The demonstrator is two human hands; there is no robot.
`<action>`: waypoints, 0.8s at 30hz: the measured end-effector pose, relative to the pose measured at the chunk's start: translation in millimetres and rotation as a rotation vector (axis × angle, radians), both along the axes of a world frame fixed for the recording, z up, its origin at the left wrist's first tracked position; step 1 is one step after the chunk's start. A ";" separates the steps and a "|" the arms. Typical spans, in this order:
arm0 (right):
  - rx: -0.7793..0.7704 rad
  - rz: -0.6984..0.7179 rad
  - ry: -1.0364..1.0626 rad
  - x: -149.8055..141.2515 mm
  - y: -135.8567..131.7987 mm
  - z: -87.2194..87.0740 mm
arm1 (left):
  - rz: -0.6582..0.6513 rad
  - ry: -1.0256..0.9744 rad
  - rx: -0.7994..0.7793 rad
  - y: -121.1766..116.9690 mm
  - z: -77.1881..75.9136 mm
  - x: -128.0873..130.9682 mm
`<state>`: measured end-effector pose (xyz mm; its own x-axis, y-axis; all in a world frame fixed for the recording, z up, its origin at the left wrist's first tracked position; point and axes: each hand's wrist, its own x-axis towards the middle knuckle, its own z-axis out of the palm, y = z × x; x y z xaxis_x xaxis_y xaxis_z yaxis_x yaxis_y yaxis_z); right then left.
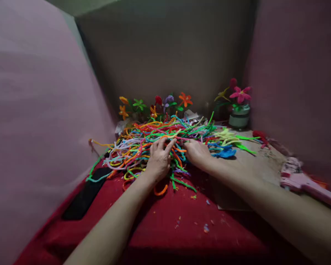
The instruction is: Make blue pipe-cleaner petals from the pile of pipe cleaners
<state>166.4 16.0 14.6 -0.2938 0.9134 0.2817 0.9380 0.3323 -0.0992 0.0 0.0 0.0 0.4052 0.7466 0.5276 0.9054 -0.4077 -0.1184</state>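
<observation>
A tangled heap of colourful pipe cleaners is spread across the middle of the table. My left hand rests on the near side of the heap, its fingers stretched out and the thumb apart from them. To its right, my right hand reaches into the same heap with curled fingers. The fingertips are partly hidden, and what they pinch cannot be made out. Loose green pipe cleaners and a curled orange one trail onto the red cloth in front of the hands.
Behind the heap stand pipe-cleaner flowers; a pink one rises from a jar. A pink glue gun lies right, beside cardboard. A black flat object lies left. Coloured scraps dot the red cloth.
</observation>
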 end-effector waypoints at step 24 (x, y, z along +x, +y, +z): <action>0.052 -0.403 0.660 136.5 -53.5 82.4 | 0.046 0.018 -0.032 11.2 -7.0 -0.2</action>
<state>302.9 -37.5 97.0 0.3025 0.8947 0.3286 0.7395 -0.0028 -0.6732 -0.2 11.2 -7.0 0.3794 0.7809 0.4962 0.9211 -0.3694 -0.1230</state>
